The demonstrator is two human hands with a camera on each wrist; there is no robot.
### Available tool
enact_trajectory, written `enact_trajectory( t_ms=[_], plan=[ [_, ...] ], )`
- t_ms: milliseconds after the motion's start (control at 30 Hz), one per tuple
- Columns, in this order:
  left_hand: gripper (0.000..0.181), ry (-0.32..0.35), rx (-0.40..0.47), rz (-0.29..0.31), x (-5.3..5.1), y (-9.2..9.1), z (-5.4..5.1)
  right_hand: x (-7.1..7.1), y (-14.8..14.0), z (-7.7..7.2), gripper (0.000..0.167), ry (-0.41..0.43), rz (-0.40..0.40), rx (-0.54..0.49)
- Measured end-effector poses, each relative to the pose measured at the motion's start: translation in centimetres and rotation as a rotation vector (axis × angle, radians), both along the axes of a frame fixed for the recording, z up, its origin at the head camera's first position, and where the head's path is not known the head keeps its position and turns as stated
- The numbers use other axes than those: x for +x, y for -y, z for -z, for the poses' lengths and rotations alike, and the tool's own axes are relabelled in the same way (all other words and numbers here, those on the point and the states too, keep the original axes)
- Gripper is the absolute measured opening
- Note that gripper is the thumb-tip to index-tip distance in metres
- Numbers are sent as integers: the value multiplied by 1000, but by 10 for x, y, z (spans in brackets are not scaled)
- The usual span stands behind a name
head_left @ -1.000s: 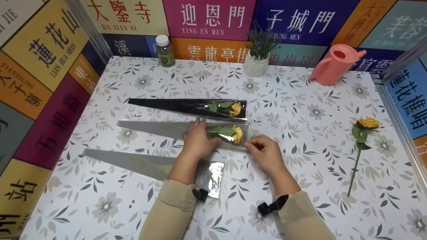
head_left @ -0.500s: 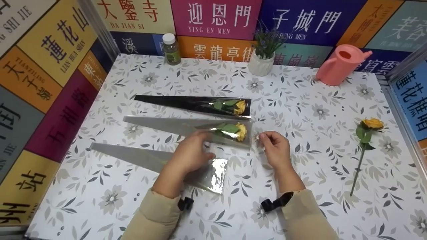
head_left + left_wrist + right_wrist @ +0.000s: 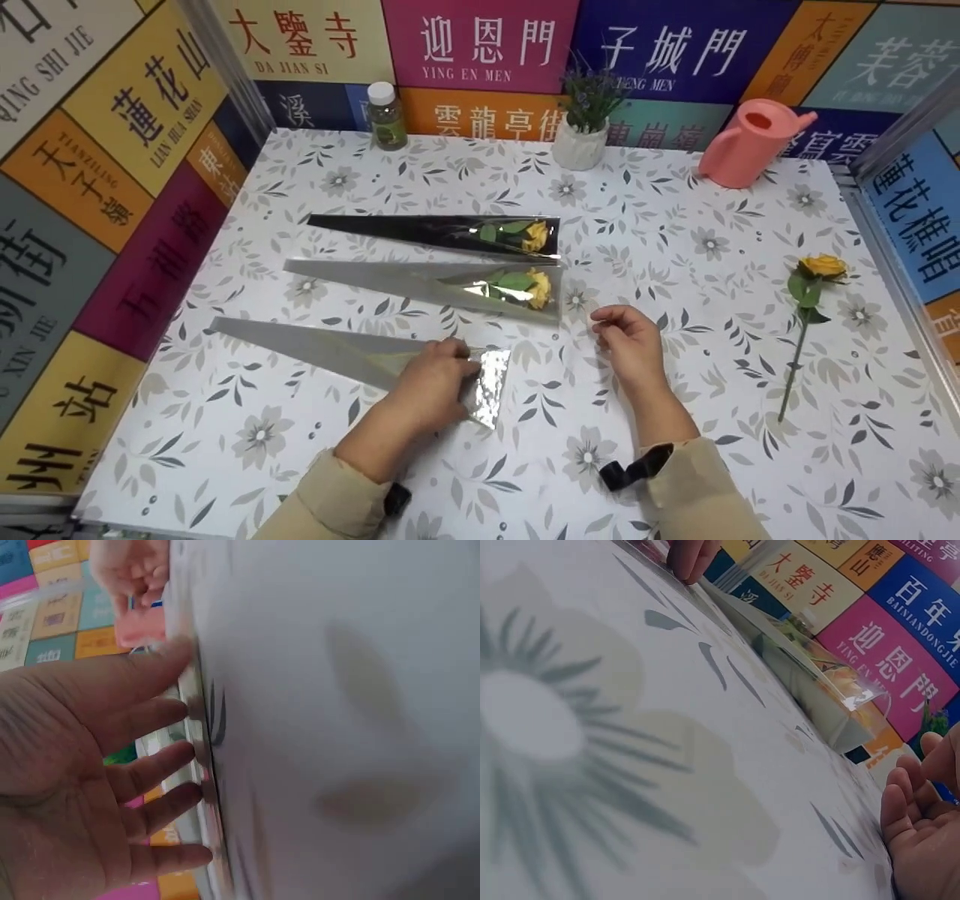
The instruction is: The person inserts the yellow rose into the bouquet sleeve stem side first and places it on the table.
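Observation:
My left hand (image 3: 435, 386) lies over the wide end of a flat, tapered cellophane flower sleeve (image 3: 300, 343), the nearest of three. In the left wrist view its fingers are spread and fairly straight, fingertips along the table's surface. Just right of the sleeves, my right hand (image 3: 631, 349) hovers low with loosely curled fingers and nothing visible in them. Beyond lies a grey-clear sleeve (image 3: 360, 277) with a yellow rose (image 3: 538, 289) inside. Farther back, a black-backed sleeve (image 3: 390, 230) holds another yellow rose (image 3: 535, 236).
A loose yellow rose (image 3: 802, 330) with stem lies at the right. Along the back stand a lidded jar (image 3: 387, 120), a potted plant (image 3: 581, 142) and a pink watering can (image 3: 750, 150). Printed panels (image 3: 480, 45) border the table (image 3: 675, 210).
My left hand has left the middle sleeve and come down onto the nearest one. The right hand has drawn back from the middle sleeve's corner, slightly right.

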State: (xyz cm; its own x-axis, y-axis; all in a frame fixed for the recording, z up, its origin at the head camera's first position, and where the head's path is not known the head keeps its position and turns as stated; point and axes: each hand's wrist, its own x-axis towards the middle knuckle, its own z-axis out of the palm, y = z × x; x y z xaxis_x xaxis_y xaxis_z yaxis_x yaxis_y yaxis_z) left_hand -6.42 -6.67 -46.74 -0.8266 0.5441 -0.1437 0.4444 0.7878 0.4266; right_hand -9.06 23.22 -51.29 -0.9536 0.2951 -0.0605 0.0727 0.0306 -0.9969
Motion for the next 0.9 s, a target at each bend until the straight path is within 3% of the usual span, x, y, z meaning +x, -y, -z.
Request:
enact_trajectory(
  t_ms=[300,433,567,700,800,900],
  plan=[
    [40,-86,-13,35,-1,-6,3,10,1,5,23,-90,-68,132],
    [32,-105,-13,24,-1,-7,3,15,6,7,20,-144,-109,192],
    [28,-101,-40,0,-3,-9,0,22,13,4,20,-179,-223,245],
    [19,-117,-54,-11,-5,-13,-6,29,17,-2,16,-152,-376,362],
    [19,-113,-7,-22,-6,-19,-13,32,17,-4,8,-125,-453,433],
    [28,-86,67,-43,-10,-27,-20,33,18,-5,10,-134,-507,388]
  ],
)
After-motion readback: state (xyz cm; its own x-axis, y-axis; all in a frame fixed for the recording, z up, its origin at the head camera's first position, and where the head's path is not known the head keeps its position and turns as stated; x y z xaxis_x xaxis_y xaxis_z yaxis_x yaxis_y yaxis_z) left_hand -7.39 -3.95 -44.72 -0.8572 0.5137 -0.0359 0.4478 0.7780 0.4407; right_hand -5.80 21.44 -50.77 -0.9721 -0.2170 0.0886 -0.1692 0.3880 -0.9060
